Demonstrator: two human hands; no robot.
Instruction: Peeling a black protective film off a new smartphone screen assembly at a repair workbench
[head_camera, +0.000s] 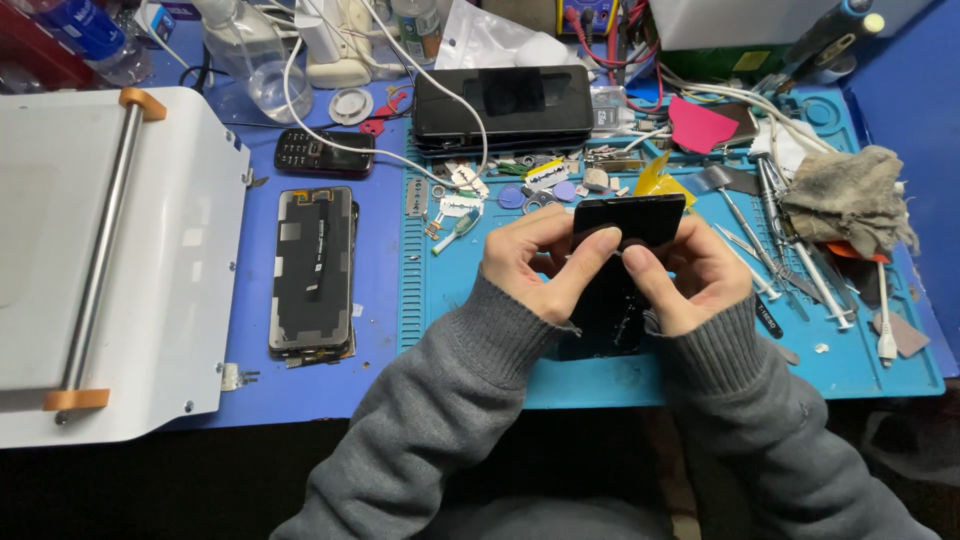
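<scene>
Closest in, two grey sleeves come up from the bottom; the left hand and the right hand meet over the blue mat, likely so small bits stay on the mat; both hands hold a black phone, tipped up off the mat with its top edge away from the person; the left grip is closed on the phone's left side, thumb across the front; the right grip is closed on the right side, thumb pressed near the top middle; the two thumbs almost touch, so the push seems to be at one spot; I cannot tell if anything thin is held between them.

To the left, on the desk, a screen part lies flat beside the mat, out of the way; further left is a white machine with a metal bar.

To the right, tweezers and thin tools lie near the right hand, easy to grab; a grey rag sits past them.

Further back, a small black keypad phone, a black box and white cables crowd the far edge.
</scene>
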